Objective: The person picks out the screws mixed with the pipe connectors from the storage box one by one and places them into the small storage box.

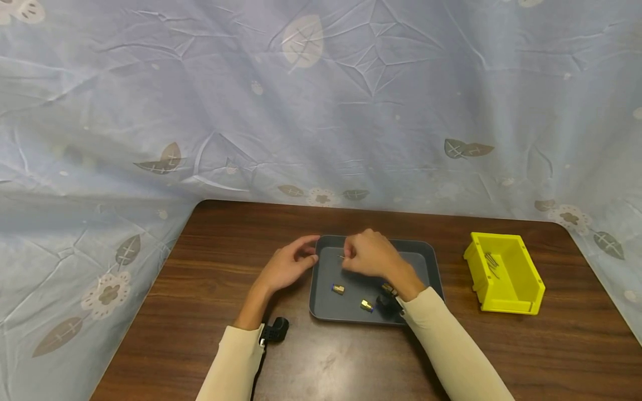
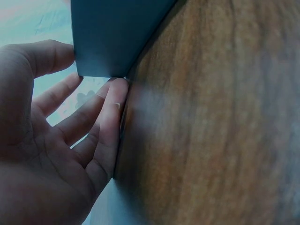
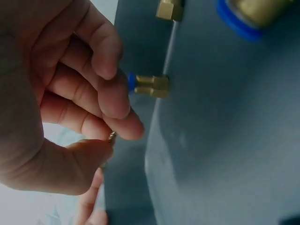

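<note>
My right hand (image 1: 371, 253) is over the grey tray (image 1: 326, 303), pinching a small threaded screw (image 3: 112, 137) between thumb and fingertip. Most of the screw is hidden by the fingers. At the tray's left side is my left hand (image 1: 288, 264), its fingers loosely extended. In the left wrist view the thumb touches the tray wall (image 2: 110, 42), and the other fingers reach down to the wooden table by the tray corner. Several brass fittings with blue collars lie in the tray: one fitting (image 1: 338, 289) at left, another (image 1: 366, 305) nearer the front, a third (image 1: 388, 288) beside the right wrist.
A yellow bin (image 1: 516, 267) with several screws (image 1: 492, 264) inside stands on the table (image 1: 321, 362) to the right of the tray. Behind the table hangs a patterned blue-grey cloth (image 1: 321, 111). A black wrist camera (image 1: 276, 329) and its cable are by the left sleeve.
</note>
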The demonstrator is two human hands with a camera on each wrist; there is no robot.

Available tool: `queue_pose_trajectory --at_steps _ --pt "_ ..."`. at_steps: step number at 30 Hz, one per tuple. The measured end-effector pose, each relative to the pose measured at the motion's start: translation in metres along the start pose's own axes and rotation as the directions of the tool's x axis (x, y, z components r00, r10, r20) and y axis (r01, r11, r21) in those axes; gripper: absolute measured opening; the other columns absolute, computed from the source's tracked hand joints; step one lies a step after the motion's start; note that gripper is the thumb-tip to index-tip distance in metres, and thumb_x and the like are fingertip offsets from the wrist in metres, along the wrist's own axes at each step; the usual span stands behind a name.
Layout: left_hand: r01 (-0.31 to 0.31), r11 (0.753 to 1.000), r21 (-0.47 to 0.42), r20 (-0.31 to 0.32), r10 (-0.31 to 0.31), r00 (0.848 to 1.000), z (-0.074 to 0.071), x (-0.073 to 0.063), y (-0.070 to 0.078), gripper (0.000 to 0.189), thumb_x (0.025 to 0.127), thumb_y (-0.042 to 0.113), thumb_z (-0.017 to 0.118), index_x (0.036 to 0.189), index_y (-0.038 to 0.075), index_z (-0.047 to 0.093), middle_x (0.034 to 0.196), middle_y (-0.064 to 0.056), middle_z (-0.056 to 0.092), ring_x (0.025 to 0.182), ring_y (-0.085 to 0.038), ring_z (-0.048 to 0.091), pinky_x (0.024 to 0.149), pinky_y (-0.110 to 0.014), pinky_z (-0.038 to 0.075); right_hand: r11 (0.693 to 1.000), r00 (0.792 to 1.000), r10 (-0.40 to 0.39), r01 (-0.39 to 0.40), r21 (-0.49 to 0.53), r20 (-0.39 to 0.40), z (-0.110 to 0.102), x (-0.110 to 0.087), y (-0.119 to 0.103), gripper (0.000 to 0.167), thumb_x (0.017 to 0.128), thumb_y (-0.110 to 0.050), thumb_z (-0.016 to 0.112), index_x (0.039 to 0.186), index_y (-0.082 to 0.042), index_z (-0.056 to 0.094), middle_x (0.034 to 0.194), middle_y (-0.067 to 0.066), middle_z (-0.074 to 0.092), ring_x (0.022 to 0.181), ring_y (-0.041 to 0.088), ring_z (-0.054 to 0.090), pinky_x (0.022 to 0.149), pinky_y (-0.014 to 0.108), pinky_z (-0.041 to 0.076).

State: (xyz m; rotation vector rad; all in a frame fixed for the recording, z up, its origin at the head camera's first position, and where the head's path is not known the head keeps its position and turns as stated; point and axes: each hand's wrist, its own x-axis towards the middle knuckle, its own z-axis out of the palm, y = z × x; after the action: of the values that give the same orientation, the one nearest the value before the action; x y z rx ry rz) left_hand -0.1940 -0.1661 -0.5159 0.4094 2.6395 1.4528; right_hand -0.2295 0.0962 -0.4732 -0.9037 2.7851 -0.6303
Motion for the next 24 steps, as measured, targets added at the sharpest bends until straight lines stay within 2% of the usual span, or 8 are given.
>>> queue_pose_trajectory --at_steps 1,4,12,24 --pt "0.033 0.999 0.016 -0.003 -0.033 0.999 0.000 -0.002 0.009 0.050 0.106 0.025 0.069 0.155 0.018 0.064 0.125 -0.009 0.079 0.094 -0.019 0.070 0.084 -0.043 0.054 1.000 1.000 -0.003 0.003 0.017 -0.004 -0.001 -0.002 0.001 0.016 0.087 -0.024 0.083 0.081 -0.020 0.069 0.069 -0.010 0.061 0.059 0.009 0.053 0.059 0.031 0.046" --pt "0.052 0.998 0.028 -0.001 -0.052 0.999 0.001 -0.001 0.009 0.049 0.107 0.023 0.069 0.156 0.019 0.063 0.126 -0.008 0.079 0.094 -0.018 0.069 0.085 -0.042 0.053 0.998 1.000 -0.012 0.013 0.067 -0.022 -0.004 -0.008 0.005 0.016 0.087 -0.020 0.084 0.081 -0.019 0.070 0.070 -0.010 0.062 0.060 0.009 0.054 0.061 0.031 0.047" --pt "0.051 0.998 0.035 0.002 -0.051 0.999 0.001 -0.002 0.010 0.050 0.107 0.021 0.071 0.156 0.020 0.063 0.128 -0.008 0.078 0.097 -0.019 0.070 0.089 -0.045 0.054 0.987 0.993 -0.047 0.062 0.145 -0.105 -0.009 -0.024 0.018 0.009 0.086 -0.010 0.079 0.082 -0.016 0.073 0.071 -0.011 0.064 0.062 0.007 0.055 0.064 0.031 0.050" --pt "0.047 0.998 0.030 0.001 -0.047 0.999 0.001 -0.002 0.009 0.050 0.107 0.022 0.071 0.156 0.020 0.063 0.130 -0.009 0.078 0.096 -0.019 0.069 0.088 -0.044 0.054 0.974 0.974 -0.053 0.098 0.204 -0.219 -0.013 -0.046 0.034 0.009 0.086 -0.007 0.077 0.082 -0.015 0.075 0.072 -0.011 0.068 0.064 0.006 0.061 0.065 0.032 0.053"
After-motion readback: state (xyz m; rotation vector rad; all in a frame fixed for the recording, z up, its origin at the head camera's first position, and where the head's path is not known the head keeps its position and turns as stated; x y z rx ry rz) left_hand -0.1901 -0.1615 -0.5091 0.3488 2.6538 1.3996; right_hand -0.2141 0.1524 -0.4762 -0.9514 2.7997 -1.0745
